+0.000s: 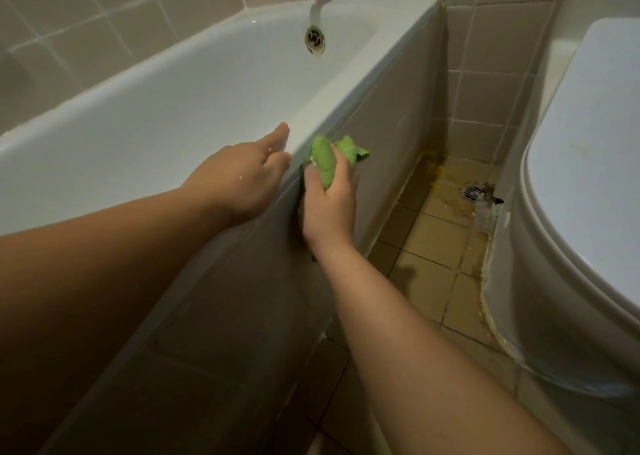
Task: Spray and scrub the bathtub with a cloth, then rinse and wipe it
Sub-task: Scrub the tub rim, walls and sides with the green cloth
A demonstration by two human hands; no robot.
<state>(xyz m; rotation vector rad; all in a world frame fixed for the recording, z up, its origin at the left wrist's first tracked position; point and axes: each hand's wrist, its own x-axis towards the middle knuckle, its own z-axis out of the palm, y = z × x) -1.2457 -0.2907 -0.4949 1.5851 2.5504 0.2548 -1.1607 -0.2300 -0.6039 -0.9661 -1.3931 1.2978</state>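
Two bare hands work at the glossy white enamel bathtub (180,108): the left hand (242,177) lies flat with fingers straight on its smooth rounded rim, while the right hand (329,205) grips a crumpled, bright green soft cloth (325,158) against the matte grey side panel (381,115) just below that rim. Beside them stand a smooth white ceramic toilet (571,195) and a stained beige tiled floor (429,257) with a round metal drain (472,191).

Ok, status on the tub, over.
Left hand flat on bathtub rim. Right hand grips green cloth against the side panel. Nothing in the way.
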